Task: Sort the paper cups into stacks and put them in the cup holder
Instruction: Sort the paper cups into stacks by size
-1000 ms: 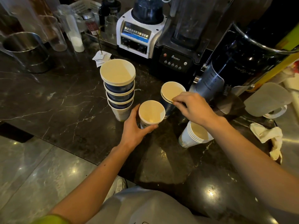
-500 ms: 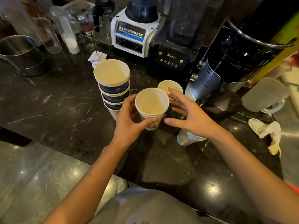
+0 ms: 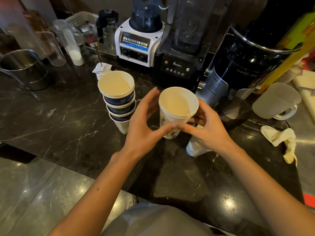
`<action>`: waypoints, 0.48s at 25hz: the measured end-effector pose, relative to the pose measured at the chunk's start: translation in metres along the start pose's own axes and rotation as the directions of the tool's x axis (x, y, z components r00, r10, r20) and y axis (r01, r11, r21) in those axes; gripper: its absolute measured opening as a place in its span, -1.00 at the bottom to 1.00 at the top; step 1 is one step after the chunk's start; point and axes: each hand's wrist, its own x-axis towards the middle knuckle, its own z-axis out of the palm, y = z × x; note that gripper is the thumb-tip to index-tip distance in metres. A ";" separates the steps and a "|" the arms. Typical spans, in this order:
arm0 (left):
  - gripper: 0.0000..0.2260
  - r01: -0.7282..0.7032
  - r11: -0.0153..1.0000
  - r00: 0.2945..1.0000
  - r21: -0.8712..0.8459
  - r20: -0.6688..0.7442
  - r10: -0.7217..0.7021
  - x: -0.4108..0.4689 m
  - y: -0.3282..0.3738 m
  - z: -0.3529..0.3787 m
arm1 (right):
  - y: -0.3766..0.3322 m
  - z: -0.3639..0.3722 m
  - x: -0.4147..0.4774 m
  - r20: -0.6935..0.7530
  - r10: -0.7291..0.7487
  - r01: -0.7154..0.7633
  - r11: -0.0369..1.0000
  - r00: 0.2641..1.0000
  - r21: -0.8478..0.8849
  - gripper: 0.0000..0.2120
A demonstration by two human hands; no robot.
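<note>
A white paper cup [image 3: 177, 109] is held upright between the left hand [image 3: 143, 128] and the right hand [image 3: 206, 130]. Both hands are half closed around it. A cup stack [image 3: 117, 99] is seen beside.

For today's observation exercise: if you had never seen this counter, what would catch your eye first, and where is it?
First, the white paper cup held up at centre frame between the left hand and right hand. Just left of it, a leaning stack of blue-banded cups stands on the dark marble counter. Behind them, two blenders line the back edge.
</note>
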 end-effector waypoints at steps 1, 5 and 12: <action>-0.26 -0.065 0.997 0.996 0.043 -0.058 0.068 0.000 0.006 -0.003 | 0.000 -0.002 -0.001 -0.023 -0.001 0.002 1.000 1.000 0.021 -0.32; -0.43 -0.261 0.879 0.858 0.400 -0.321 0.401 0.011 0.006 -0.028 | -0.005 -0.013 -0.007 -0.100 0.011 -0.006 0.999 0.995 0.050 -0.39; -0.01 0.104 0.940 0.908 0.324 -0.417 0.043 0.028 -0.039 -0.055 | -0.006 -0.019 -0.012 -0.181 0.015 -0.012 1.000 0.983 0.020 -0.29</action>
